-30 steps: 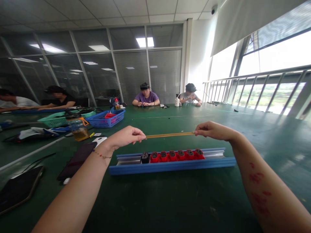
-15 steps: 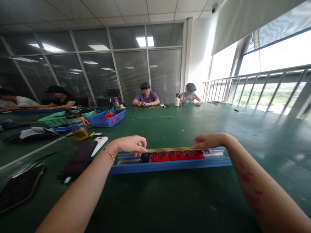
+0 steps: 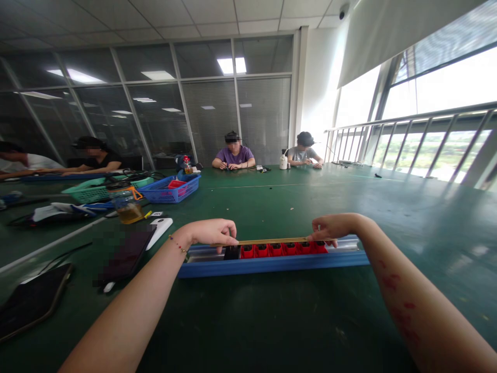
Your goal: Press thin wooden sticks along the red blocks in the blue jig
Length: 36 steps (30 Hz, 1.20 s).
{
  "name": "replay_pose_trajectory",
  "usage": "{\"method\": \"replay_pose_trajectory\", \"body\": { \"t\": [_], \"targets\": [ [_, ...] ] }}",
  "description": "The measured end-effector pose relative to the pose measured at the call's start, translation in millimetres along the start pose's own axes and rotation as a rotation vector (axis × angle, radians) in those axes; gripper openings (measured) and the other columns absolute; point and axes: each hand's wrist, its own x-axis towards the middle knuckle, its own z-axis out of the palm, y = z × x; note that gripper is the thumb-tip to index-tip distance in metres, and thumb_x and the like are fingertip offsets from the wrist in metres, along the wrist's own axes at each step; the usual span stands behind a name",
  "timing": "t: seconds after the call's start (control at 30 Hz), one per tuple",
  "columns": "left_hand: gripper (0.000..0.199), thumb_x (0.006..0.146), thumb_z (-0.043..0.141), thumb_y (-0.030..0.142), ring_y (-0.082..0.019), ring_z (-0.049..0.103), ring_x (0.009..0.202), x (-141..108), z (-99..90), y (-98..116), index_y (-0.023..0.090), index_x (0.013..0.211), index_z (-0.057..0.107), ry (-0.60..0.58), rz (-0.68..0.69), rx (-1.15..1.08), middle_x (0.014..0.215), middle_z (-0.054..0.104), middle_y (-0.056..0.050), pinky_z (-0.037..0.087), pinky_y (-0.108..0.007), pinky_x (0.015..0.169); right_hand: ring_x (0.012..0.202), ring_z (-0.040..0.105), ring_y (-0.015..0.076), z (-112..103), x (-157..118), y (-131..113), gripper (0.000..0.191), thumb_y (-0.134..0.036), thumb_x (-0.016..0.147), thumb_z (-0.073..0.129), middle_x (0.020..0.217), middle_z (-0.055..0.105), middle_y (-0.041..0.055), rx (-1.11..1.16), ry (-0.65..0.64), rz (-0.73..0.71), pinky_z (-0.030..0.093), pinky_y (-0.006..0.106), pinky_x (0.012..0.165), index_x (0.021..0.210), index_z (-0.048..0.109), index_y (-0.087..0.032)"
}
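My left hand [image 3: 216, 231] is pinched on the left part of a thin brass-coloured strip [image 3: 272, 241]. Farther right, my right hand [image 3: 331, 227] grips the same strip between thumb and fingers. The strip lies level from hand to hand, just over a row of several red blocks [image 3: 262, 251] with black tops. Whether it touches them I cannot tell. A black block [image 3: 232, 253] sits at the row's left end, below my left fingertips. The row stands in a long blue rail [image 3: 274, 266] with a silvery inner channel. My fingers hide both strip ends.
To the left lie a dark phone-like slab [image 3: 37, 298], a dark flat item [image 3: 128, 256] and a white object [image 3: 160, 231]. Beyond them stand a jar of amber liquid [image 3: 129, 211], a blue basket [image 3: 171, 190] and a green basket [image 3: 86, 191]. Several people sit around the green table [image 3: 252, 321].
Both hands have shifted very slightly, and the strip has come a little lower and nearer over the black tops. My grip on it is unchanged.
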Motion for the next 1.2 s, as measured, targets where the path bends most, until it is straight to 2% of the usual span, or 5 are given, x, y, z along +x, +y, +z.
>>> {"method": "replay_pose_trajectory", "body": {
  "t": [0.47, 0.7, 0.83, 1.0, 1.2],
  "targets": [
    [0.043, 0.068, 0.055, 0.056, -0.012, 0.06, 0.055, -4.5, -2.6, 4.8, 0.02, 0.092, 0.056, -0.046, -0.006, 0.001, 0.069, 0.06, 0.002, 0.041, -0.022, 0.057, 0.073, 0.06, 0.023, 2.1, 5.0, 3.6, 0.054, -0.067, 0.061, 0.053, 0.071, 0.066, 0.0024, -0.01, -0.02, -0.022, 0.039, 0.03, 0.06, 0.09, 0.052, -0.022],
    [0.043, 0.068, 0.054, 0.057, -0.011, 0.057, 0.05, -5.4, -5.7, -3.8, 0.019, 0.088, 0.057, -0.066, -0.018, 0.0, 0.067, 0.061, 0.001, 0.041, -0.022, 0.055, 0.072, 0.058, 0.0231, 0.3, 6.0, 6.0, 0.053, -0.068, 0.059, 0.054, 0.077, 0.065, 0.0034, -0.079, 0.063, -0.049, 0.038, 0.029, 0.057, 0.084, 0.055, -0.021],
    [0.043, 0.067, 0.055, 0.057, -0.011, 0.057, 0.051, -6.1, -7.1, -5.6, 0.018, 0.087, 0.057, -0.055, -0.023, -0.027, 0.069, 0.062, 0.001, 0.042, -0.023, 0.057, 0.078, 0.057, 0.0232, -3.3, 1.4, 4.8, 0.055, -0.068, 0.058, 0.054, 0.089, 0.063, 0.0056, -0.117, 0.168, -0.073, 0.039, 0.029, 0.059, 0.085, 0.057, -0.021],
    [0.039, 0.069, 0.054, 0.053, -0.012, 0.057, 0.059, -8.8, -11.2, -7.6, 0.017, 0.08, 0.06, -0.043, 0.013, 0.013, 0.065, 0.062, 0.001, 0.042, -0.022, 0.06, 0.08, 0.058, 0.0212, -7.9, -10.0, -6.7, 0.051, -0.061, 0.063, 0.055, 0.092, 0.063, 0.0067, -0.137, 0.286, -0.167, 0.042, 0.027, 0.061, 0.091, 0.058, -0.019],
    [0.035, 0.07, 0.054, 0.049, -0.012, 0.054, 0.062, -9.7, -13.5, -6.7, 0.016, 0.076, 0.062, -0.027, 0.03, 0.108, 0.068, 0.062, 0.001, 0.04, -0.02, 0.057, 0.077, 0.059, 0.0175, -2.6, -15.9, -29.2, 0.033, -0.044, 0.072, 0.053, 0.086, 0.065, 0.0032, -0.169, 0.284, -0.339, 0.043, 0.025, 0.063, 0.093, 0.062, -0.02]
  ]
}}
